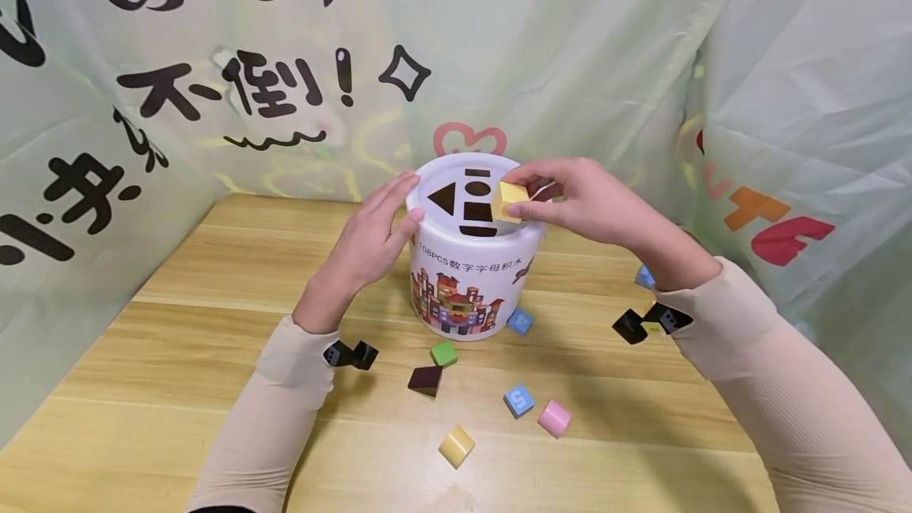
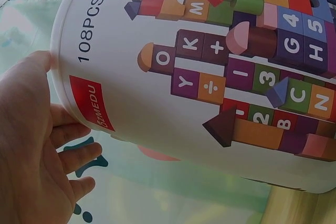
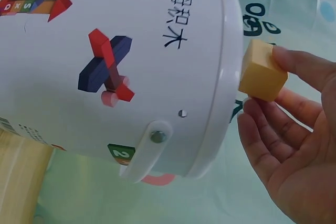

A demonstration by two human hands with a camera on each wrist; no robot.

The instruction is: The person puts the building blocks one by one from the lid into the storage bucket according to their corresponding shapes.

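A white toy bucket [image 1: 466,291] stands upright, its lid [image 1: 456,161] cut with triangular, round, square and narrow slots. Over the lid's right side my right hand [image 1: 591,196] pinches a yellow block [image 1: 511,198] between thumb and fingers, beside the square slot. In the right wrist view the same yellow block [image 3: 263,71] shows just above the rim, with the other fingers below it. My left hand [image 1: 370,232] rests against the left of the rim, fingers extended. In the left wrist view its thumb and fingertips [image 2: 86,153] lie along the bucket's edge.
On the wooden table [image 1: 178,323] lie a green block [image 1: 443,353], a dark brown triangular block [image 1: 425,380], blue blocks [image 1: 518,400], a pink half-round block [image 1: 554,419] and a yellow one [image 1: 456,446]. Another blue block [image 1: 644,277] is partly behind the right forearm. Printed curtains [image 1: 570,46] hang behind.
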